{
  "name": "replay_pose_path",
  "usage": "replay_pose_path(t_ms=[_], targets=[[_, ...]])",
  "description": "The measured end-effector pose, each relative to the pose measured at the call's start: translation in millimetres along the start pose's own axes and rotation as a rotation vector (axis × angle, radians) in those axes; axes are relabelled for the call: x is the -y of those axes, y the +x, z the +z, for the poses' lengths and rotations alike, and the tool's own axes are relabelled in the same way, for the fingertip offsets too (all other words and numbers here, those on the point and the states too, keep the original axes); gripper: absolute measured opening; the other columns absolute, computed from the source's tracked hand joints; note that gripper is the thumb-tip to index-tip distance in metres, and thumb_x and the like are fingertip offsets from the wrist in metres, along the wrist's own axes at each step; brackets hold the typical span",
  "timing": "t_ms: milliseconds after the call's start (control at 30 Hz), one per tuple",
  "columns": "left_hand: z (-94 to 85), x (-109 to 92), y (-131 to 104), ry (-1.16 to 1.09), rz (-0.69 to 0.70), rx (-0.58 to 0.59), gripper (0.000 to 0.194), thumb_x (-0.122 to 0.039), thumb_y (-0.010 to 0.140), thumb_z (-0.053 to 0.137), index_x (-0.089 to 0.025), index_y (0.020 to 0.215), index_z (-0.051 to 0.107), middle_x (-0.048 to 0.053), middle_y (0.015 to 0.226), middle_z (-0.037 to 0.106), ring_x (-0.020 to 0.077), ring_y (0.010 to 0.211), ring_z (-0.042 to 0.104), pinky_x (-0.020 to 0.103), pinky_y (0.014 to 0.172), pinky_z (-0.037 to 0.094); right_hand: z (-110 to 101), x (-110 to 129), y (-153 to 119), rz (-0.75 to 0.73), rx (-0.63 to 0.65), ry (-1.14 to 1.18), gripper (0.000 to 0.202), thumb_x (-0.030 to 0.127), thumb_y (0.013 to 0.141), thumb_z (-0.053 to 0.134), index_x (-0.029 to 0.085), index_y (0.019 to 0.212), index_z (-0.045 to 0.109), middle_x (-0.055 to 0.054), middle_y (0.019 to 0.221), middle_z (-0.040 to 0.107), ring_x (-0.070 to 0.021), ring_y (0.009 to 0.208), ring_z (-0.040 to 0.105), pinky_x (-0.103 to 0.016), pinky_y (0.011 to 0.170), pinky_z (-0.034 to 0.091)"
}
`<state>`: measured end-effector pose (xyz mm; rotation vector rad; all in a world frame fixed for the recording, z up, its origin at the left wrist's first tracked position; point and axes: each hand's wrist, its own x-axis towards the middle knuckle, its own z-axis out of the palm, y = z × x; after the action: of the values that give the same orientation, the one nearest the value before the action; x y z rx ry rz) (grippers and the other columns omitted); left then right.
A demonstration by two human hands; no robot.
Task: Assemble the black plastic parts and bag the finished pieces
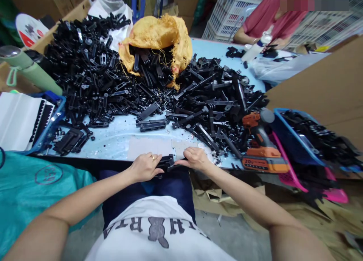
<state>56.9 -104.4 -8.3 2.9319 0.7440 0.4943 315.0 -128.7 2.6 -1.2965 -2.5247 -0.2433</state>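
Observation:
My left hand (pixel 146 166) and my right hand (pixel 195 158) both grip one small black plastic part (pixel 166 162) at the near edge of the light blue table (pixel 119 134), just above my lap. A ring shows on a left finger. The part's ends are hidden inside my fingers. A grey pad (pixel 149 147) lies on the table right behind my hands. A large heap of black plastic parts (pixel 93 68) covers the table's middle and far left, and more parts (pixel 215 94) spread to the right.
An orange cordless drill (pixel 259 142) lies right of my hands. A yellow sack (pixel 159 36) spills parts at the back. Blue and pink bins (pixel 300 140) hold parts at right, a blue tray (pixel 53 119) at left. Another person in red (pixel 269 15) sits across the table.

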Motion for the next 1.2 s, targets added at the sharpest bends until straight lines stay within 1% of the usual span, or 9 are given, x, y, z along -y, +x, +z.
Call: replay_pose_path(t_ms=[167, 300, 433, 567, 667, 767, 833, 933, 1200], targets=[[-19.9, -5, -2, -0.152, -0.145, -0.233, 0.043, -0.031, 0.093, 0.033, -0.016, 0.060, 0.056, 0.004, 0.054, 0.053, 0.0141, 0.055, 0.049, 0.026, 0.051, 0.035, -37, 18, 12, -0.044, -0.006, 0.376, 0.061, 0.070, 0.080, 0.036, 0.018, 0.051, 0.048, -0.001, 0.046, 0.046, -0.0104, 0.044, 0.043, -0.026, 0.045, 0.023], [-56.5, -27, 3, -0.633, -0.029, -0.345, 0.048, -0.035, 0.095, 0.027, -0.016, 0.059, 0.053, 0.003, 0.051, 0.052, 0.0116, 0.050, 0.046, 0.026, 0.051, 0.036, -53, 46, 17, -0.129, -0.036, 0.900, 0.064, 0.074, 0.081, 0.024, 0.020, 0.054, 0.045, 0.000, 0.044, 0.041, -0.0102, 0.042, 0.042, -0.025, 0.045, 0.030], [-60.0, -63, 4, -0.900, -0.092, -0.554, 0.053, -0.039, 0.096, 0.018, -0.017, 0.063, 0.053, 0.003, 0.051, 0.052, 0.0119, 0.049, 0.049, 0.027, 0.052, 0.040, -21, 101, 26, 0.156, -0.126, 0.988, 0.071, 0.070, 0.084, 0.005, 0.020, 0.064, 0.052, -0.004, 0.050, 0.043, -0.0171, 0.050, 0.046, -0.032, 0.051, 0.041], [-30.8, -62, 7, -0.594, -0.092, -0.804, 0.062, -0.050, 0.093, 0.010, -0.017, 0.097, 0.062, 0.010, 0.079, 0.066, 0.0190, 0.079, 0.062, 0.032, 0.067, 0.049, 18, 117, 67, 0.527, -0.262, 0.619, 0.045, 0.043, 0.090, 0.022, 0.017, 0.103, 0.056, -0.017, 0.099, 0.054, -0.0289, 0.098, 0.051, -0.044, 0.081, 0.045], [-7.3, -27, 10, -0.174, -0.183, -0.678, 0.075, -0.060, 0.088, 0.004, -0.016, 0.116, 0.058, 0.014, 0.095, 0.066, 0.0232, 0.096, 0.060, 0.034, 0.077, 0.048, 32, 68, 113, 0.314, -0.275, 0.599, 0.037, 0.026, 0.092, 0.022, 0.016, 0.109, 0.054, -0.014, 0.113, 0.053, -0.0232, 0.111, 0.047, -0.039, 0.094, 0.040], [8.1, 10, 12, 0.059, -0.295, -0.266, 0.065, -0.061, 0.087, 0.024, -0.015, 0.122, 0.055, 0.016, 0.101, 0.064, 0.0259, 0.095, 0.058, 0.038, 0.079, 0.045, 44, -1, 162, 0.023, -0.158, 0.391, 0.030, 0.027, 0.089, 0.043, 0.019, 0.116, 0.053, -0.010, 0.124, 0.053, -0.0233, 0.120, 0.040, -0.044, 0.103, 0.030], [13.1, 26, 14, 0.130, -0.221, -0.062, 0.049, -0.048, 0.088, 0.043, -0.017, 0.124, 0.053, 0.016, 0.106, 0.062, 0.0267, 0.098, 0.055, 0.041, 0.083, 0.042, 51, -36, 192, -0.123, -0.008, 0.227, 0.037, 0.022, 0.084, 0.053, 0.020, 0.121, 0.052, -0.009, 0.124, 0.054, -0.0240, 0.120, 0.040, -0.048, 0.106, 0.022], [17.2, 39, 28, 0.177, -0.185, 0.017, 0.036, -0.025, 0.089, 0.046, -0.022, 0.124, 0.051, 0.013, 0.109, 0.060, 0.0249, 0.098, 0.054, 0.043, 0.084, 0.039, 55, -60, 222, -0.240, 0.174, 0.100, 0.034, 0.018, 0.081, 0.058, 0.017, 0.115, 0.059, -0.010, 0.106, 0.062, -0.0234, 0.105, 0.049, -0.045, 0.100, 0.029], [0.1, 103, 72, 0.154, -0.548, -0.100, 0.032, -0.024, 0.090, 0.041, -0.012, 0.116, 0.054, 0.017, 0.112, 0.057, 0.0281, 0.106, 0.048, 0.043, 0.085, 0.036, 9, -53, 191, 0.277, -0.156, 0.559, 0.040, 0.042, 0.078, 0.063, 0.017, 0.110, 0.063, -0.009, 0.101, 0.065, -0.0222, 0.092, 0.057, -0.039, 0.085, 0.045]])
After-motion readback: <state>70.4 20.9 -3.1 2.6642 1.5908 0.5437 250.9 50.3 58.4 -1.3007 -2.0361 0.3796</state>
